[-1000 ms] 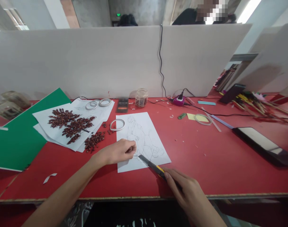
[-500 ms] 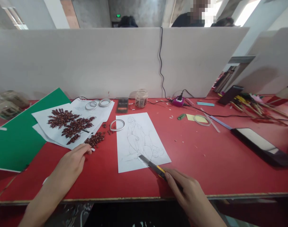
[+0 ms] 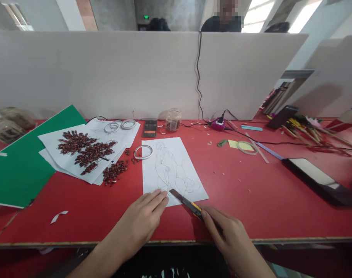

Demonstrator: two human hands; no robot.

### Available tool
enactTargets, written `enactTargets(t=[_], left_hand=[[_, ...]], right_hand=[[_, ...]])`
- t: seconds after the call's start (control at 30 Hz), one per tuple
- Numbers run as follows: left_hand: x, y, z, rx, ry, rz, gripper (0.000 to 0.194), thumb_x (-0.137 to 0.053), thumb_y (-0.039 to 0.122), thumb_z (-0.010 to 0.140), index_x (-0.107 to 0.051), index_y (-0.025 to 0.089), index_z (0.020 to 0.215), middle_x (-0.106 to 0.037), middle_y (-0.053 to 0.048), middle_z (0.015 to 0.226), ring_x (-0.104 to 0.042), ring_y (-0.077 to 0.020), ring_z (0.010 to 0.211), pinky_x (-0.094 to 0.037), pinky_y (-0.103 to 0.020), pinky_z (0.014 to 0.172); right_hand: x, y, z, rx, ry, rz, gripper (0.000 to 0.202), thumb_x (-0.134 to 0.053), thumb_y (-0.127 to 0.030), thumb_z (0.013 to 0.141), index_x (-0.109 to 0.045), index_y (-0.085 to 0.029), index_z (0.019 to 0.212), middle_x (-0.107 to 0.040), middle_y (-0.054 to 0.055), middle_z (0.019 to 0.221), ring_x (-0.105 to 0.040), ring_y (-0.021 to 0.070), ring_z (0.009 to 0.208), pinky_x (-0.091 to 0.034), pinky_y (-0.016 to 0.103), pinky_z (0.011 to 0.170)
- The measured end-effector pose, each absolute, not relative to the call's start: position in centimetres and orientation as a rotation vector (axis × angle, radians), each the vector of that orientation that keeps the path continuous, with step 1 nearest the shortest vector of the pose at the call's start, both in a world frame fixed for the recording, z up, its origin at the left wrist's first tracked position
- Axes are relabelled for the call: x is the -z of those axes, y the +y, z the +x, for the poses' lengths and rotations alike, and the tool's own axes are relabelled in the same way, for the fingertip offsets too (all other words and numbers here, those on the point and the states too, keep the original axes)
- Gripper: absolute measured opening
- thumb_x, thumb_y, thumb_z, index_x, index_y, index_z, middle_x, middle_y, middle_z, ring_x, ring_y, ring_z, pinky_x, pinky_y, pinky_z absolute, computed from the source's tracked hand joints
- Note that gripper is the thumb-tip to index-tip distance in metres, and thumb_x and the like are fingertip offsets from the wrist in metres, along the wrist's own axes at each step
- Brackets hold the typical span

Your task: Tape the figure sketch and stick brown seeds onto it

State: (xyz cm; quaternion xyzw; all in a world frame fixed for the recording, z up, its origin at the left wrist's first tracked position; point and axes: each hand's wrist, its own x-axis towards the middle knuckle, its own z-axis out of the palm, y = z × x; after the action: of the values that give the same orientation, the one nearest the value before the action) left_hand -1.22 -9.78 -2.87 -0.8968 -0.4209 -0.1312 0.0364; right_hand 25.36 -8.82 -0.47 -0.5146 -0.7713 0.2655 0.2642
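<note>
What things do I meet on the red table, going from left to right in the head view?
Green sheet → seed picture → tape ring → sketch paper → purple charger → black tray.

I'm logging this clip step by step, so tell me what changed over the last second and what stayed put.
The left hand left the drawing sheet, swung left to the loose seeds, then came back to press flat on the sheet's near edge. It took hold of nothing. The right hand kept the utility knife with its tip on the sheet; sheet and seeds stayed put.
</note>
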Motion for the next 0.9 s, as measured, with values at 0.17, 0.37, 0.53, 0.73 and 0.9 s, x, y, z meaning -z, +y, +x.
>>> enactTargets(t=[0.17,0.37,0.53,0.73,0.9], left_hand=[[3.6,-10.3,-2.3,0.424,-1.248,-2.749,0.06,-0.04,-0.005,0.087,-0.049,0.009,0.144,-0.055,-0.014,0.149,-0.05,-0.0278,0.139,-0.052,-0.043,0.111],[3.9,-10.6,-2.6,0.501,-1.188,-2.706,0.055,-0.036,-0.005,0.091,-0.051,0.008,0.142,-0.058,-0.014,0.145,-0.051,-0.0272,0.138,-0.053,-0.041,0.11],[3.5,-11.4,-3.0,0.632,-1.243,-2.673,0.045,-0.035,-0.002,0.096,-0.059,0.008,0.134,-0.066,-0.016,0.131,-0.06,-0.028,0.128,-0.059,-0.043,0.102],[4.1,-12.9,-3.8,0.787,-1.386,-2.599,0.033,-0.042,0.007,0.1,-0.064,0.01,0.125,-0.068,-0.015,0.119,-0.065,-0.0269,0.111,-0.061,-0.045,0.092],[4.6,-13.3,-3.8,0.892,-1.371,-2.502,0.029,-0.048,0.008,0.097,-0.065,0.008,0.121,-0.07,-0.015,0.115,-0.065,-0.0278,0.107,-0.061,-0.046,0.09]], right_hand=[[-0.2,-8.9,25.0,-0.763,-2.074,-1.413,0.041,-0.037,-0.039,0.103,-0.075,-0.022,0.098,-0.077,0.01,0.09,-0.073,0.0213,0.075,-0.057,0.031,0.066],[-0.2,-8.9,25.0,-0.751,-2.074,-1.413,0.041,-0.037,-0.039,0.104,-0.074,-0.022,0.1,-0.078,0.01,0.092,-0.073,0.0211,0.078,-0.056,0.03,0.067],[-0.1,-8.7,24.9,-0.735,-2.076,-1.414,0.04,-0.039,-0.038,0.103,-0.075,-0.022,0.099,-0.078,0.009,0.09,-0.072,0.0202,0.074,-0.056,0.03,0.065],[-0.2,-8.8,25.7,-0.755,-2.051,-1.415,0.039,-0.042,-0.04,0.103,-0.075,-0.021,0.105,-0.077,0.01,0.09,-0.072,0.0213,0.076,-0.058,0.03,0.067],[-0.7,-9.0,25.1,-0.683,-2.14,-1.312,0.038,-0.04,-0.032,0.105,-0.06,-0.025,0.136,-0.071,0.012,0.114,-0.07,0.0218,0.098,-0.059,0.033,0.081]])
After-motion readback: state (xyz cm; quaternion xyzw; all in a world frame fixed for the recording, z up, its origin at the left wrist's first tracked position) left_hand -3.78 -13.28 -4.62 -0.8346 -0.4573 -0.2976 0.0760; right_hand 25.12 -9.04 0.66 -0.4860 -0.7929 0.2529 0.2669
